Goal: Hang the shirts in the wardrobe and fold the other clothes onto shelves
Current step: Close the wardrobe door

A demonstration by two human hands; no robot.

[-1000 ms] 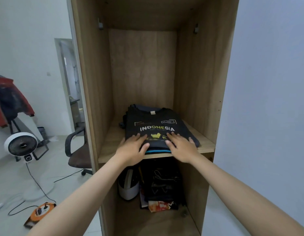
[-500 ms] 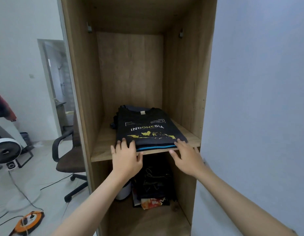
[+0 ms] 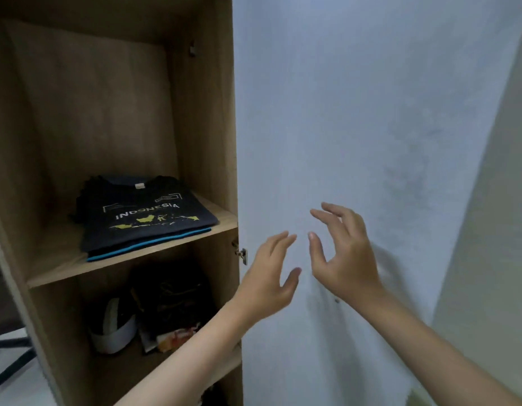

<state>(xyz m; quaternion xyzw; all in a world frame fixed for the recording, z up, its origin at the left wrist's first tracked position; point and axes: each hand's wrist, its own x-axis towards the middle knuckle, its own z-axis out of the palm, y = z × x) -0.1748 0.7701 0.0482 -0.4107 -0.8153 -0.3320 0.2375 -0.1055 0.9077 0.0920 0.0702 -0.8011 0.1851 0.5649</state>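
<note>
A stack of folded dark shirts (image 3: 142,218), the top one printed "INDONESIA" with a yellow map, lies on the wooden wardrobe shelf (image 3: 221,222) at the left. Both my hands are off it and hang in front of the pale blue wardrobe door (image 3: 371,127) to the right. My left hand (image 3: 268,278) is open, fingers spread, holding nothing. My right hand (image 3: 341,256) is open too, fingers curled loosely, a little above and right of the left hand.
Under the shelf, the lower compartment holds a white-rimmed cap or helmet (image 3: 113,329), dark bags (image 3: 172,294) and a colourful packet (image 3: 177,336). A metal hinge (image 3: 241,254) sits on the door's edge. A chair base (image 3: 8,361) shows at the far left.
Both hands have let go of the folded shirts and moved right, away from the shelf, to in front of the door. The view has swung right as well.
</note>
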